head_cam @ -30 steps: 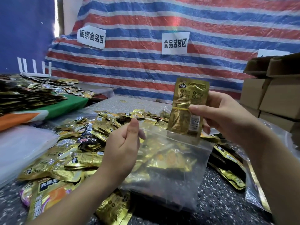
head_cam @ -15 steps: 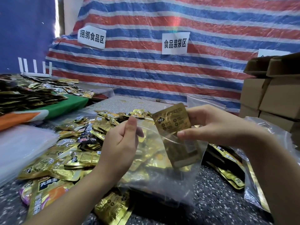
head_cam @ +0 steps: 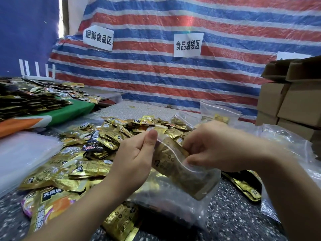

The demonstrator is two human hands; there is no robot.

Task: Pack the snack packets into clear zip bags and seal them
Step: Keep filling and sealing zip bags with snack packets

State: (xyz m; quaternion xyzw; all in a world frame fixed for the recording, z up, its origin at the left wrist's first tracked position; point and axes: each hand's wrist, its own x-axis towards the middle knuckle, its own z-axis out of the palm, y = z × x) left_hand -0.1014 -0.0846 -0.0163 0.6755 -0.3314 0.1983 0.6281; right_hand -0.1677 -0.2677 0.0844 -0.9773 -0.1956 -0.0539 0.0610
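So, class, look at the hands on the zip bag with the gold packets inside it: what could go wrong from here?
1. The left hand pinches one end of the zip bag mouth while the right hand works at the other; a gold packet sitting near the strip could stop the seal closing.
2. The bag is held tilted above the table, so packets might slide out before it is sealed.
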